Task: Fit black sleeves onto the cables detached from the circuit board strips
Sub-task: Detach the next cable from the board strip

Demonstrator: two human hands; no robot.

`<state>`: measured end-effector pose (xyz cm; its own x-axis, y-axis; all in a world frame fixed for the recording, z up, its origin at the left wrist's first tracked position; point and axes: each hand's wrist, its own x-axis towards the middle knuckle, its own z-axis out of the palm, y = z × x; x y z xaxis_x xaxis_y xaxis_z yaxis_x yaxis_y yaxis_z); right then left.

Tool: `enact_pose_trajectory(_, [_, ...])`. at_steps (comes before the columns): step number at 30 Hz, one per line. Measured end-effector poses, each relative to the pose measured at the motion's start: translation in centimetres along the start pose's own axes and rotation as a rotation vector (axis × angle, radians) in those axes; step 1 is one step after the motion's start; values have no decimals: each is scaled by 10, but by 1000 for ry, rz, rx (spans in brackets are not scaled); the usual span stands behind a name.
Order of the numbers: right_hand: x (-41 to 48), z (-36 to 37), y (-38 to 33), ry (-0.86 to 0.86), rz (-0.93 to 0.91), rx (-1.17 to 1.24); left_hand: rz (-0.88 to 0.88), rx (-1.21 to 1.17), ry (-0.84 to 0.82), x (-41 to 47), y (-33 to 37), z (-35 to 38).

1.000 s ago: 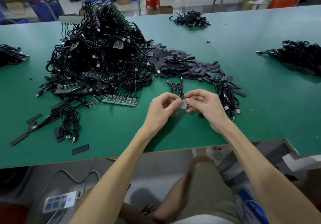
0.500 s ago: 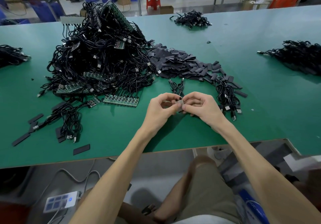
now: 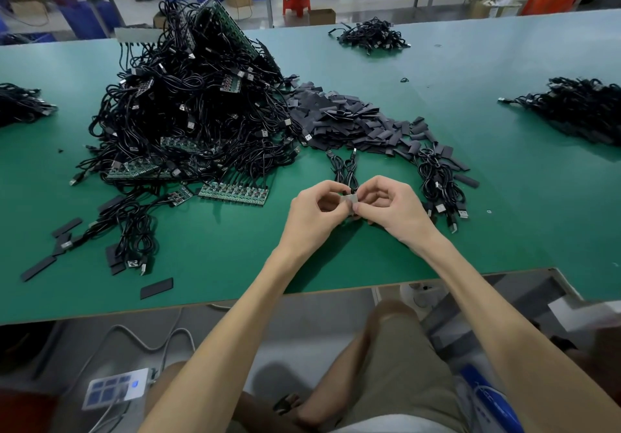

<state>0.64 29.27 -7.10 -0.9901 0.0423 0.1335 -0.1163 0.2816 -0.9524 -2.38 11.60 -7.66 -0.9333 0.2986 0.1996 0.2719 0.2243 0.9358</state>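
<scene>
My left hand [image 3: 314,216] and my right hand [image 3: 391,211] meet above the green table [image 3: 235,264], fingertips pinching one small greyish sleeve [image 3: 349,199] between them. A black cable [image 3: 346,169] runs from that pinch away over the table; its end under the fingers is hidden. Behind the hands lies a heap of flat black sleeves [image 3: 349,120]. A big tangle of black cables [image 3: 195,110] with green circuit board strips [image 3: 233,193] sits to the left.
A bunch of cables with USB plugs [image 3: 440,187] lies just right of my right hand. Loose sleeves [image 3: 156,287] are scattered near the front left edge. More cable piles sit at the far right [image 3: 578,106], far left [image 3: 20,103] and back [image 3: 371,36].
Both hands have drifted slightly away from me and closed in tighter on the sleeve, which now shows less between the fingertips.
</scene>
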Motion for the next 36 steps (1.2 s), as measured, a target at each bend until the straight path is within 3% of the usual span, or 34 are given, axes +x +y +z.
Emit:
enact_pose_trajectory(6, [-1,1,0,17,4,-66,-2,73,16,1,-2,-1])
enact_pose_trajectory(36, [-3,3,-1,33,-30,-214,-37,-1,-15,-2,4,-4])
